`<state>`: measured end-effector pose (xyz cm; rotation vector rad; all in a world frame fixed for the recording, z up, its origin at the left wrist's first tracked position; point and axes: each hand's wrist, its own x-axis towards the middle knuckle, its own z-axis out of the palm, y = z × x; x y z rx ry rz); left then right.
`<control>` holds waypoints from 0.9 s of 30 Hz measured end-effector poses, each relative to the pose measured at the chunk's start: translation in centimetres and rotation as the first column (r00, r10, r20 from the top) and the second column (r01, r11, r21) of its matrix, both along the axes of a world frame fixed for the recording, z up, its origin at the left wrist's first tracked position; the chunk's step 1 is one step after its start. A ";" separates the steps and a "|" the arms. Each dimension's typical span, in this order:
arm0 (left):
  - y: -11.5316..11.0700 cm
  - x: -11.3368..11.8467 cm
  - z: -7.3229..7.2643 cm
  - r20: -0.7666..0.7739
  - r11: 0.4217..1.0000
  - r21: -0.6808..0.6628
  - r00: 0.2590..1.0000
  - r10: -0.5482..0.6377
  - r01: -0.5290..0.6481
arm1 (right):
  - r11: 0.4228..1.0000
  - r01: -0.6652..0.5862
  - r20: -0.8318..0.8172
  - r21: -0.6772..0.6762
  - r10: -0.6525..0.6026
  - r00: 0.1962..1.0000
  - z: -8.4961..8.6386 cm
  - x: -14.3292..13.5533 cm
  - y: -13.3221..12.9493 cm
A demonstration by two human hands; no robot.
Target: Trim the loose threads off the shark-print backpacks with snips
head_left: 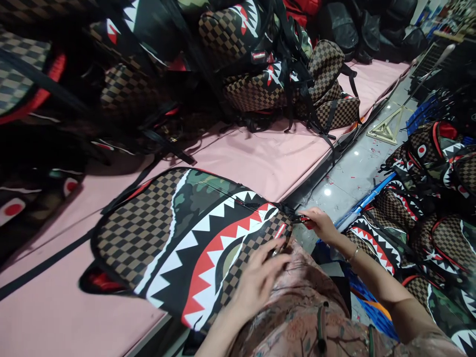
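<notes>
Backpack (201, 243) with checkered, camouflage and toothed-mouth panels lies flat on pink worktop (256, 153), overhanging its near edge. Left hand (256, 280) at the bag's near end, fingers loosely curled; can't make out whether it grips anything. Right hand (320, 225) past that edge, fingers pinched on a small dark item (303, 218) by the bag's corner. Heaped bags (238, 54) along the worktop's far edge; more bags (442, 233) beyond its near edge.

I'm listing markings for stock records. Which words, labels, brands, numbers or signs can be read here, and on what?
No text is readable.
Red strip on the front bag, by the left hand: pale marks, too small and blurred.
Red-and-white label among the piled bags: too blurred.
</notes>
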<state>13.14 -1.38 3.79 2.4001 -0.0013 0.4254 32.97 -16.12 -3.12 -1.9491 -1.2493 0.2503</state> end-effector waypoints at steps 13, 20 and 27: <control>-0.4 -3.5 -2.3 -0.006 0.971 0.082 0.974 0.224 -0.223 | 0.888 -0.458 0.044 0.051 0.456 0.889 -0.9 5.3 3.8; -1.3 -3.2 -2.2 -0.004 0.950 0.045 0.951 0.311 -0.310 | 0.853 -0.521 0.023 0.021 0.521 0.853 -0.6 5.9 4.4; -1.1 -2.4 -1.9 -0.012 0.948 0.023 0.948 0.317 -0.317 | 0.834 -0.551 0.007 0.039 0.551 0.834 -0.8 5.6 4.8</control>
